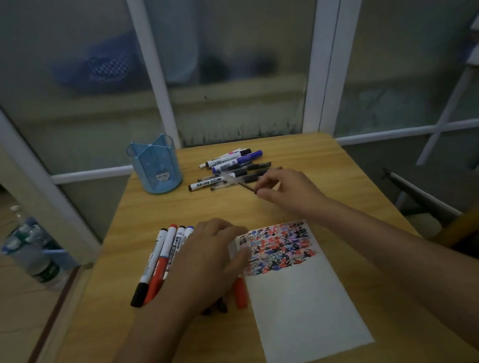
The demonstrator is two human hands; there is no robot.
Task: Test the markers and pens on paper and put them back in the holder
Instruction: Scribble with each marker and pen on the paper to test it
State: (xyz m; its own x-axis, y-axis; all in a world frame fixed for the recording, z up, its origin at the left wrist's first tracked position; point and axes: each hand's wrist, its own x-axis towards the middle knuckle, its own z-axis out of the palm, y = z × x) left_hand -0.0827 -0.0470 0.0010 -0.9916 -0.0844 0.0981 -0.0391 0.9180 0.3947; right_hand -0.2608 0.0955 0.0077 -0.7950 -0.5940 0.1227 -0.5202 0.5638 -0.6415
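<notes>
A white paper [300, 302] lies on the wooden table [152, 209], its top covered in red, blue and black scribbles. My left hand [208, 262] rests flat over a row of several markers [163, 255] beside the paper, fingertips touching the paper's left edge. My right hand [287, 190] pinches a thin clear pen [240, 182] just above the far pile of pens and markers [230, 167]. The blue pen holder [156, 167] stands at the far left with nothing in it.
A red marker [240, 294] pokes out from under my left hand along the paper's edge. Water bottles [31, 249] stand on the floor at left. A chair [444, 211] sits right of the table; glass panels rise behind.
</notes>
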